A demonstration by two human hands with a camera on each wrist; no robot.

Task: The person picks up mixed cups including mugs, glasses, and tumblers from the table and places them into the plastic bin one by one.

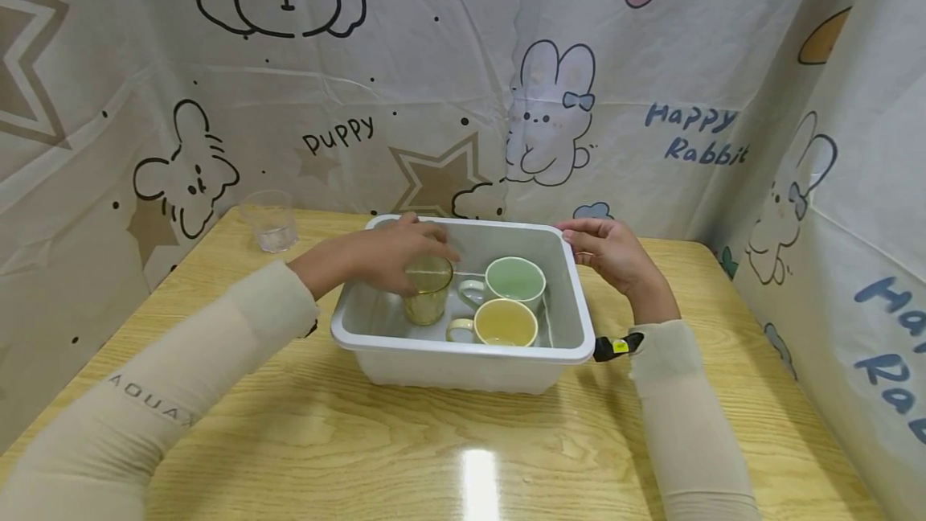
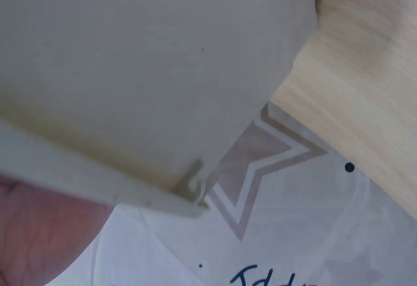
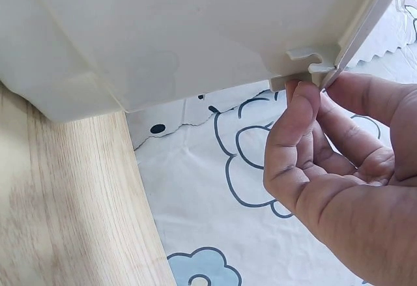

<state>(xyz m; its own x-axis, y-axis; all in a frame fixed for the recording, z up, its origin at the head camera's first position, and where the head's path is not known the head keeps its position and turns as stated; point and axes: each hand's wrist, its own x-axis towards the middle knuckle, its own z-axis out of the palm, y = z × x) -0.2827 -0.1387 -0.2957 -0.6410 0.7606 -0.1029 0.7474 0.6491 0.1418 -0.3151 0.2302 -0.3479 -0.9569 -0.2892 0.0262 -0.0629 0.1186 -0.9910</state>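
Note:
A white rectangular plastic basin (image 1: 463,368) stands on the table. My left hand (image 1: 387,256) reaches over its left rim and holds an amber glass cup (image 1: 425,305) from above, fingers around the cup's upper part. At the basin's far right corner my right hand (image 1: 611,254) pinches the rim; the right wrist view shows thumb and fingers (image 3: 303,113) at the corner's underside. Beside the glass, inside the basin, are a green mug (image 1: 515,280) and a yellow mug (image 1: 505,323), handles to the left. In the left wrist view, the basin wall (image 2: 143,71) hides most of the hand.
A clear plastic cup (image 1: 275,227) stands at the table's back left. The wooden table (image 1: 347,449) is bordered at the back and sides by printed cloth (image 1: 434,63) hanging as a curtain.

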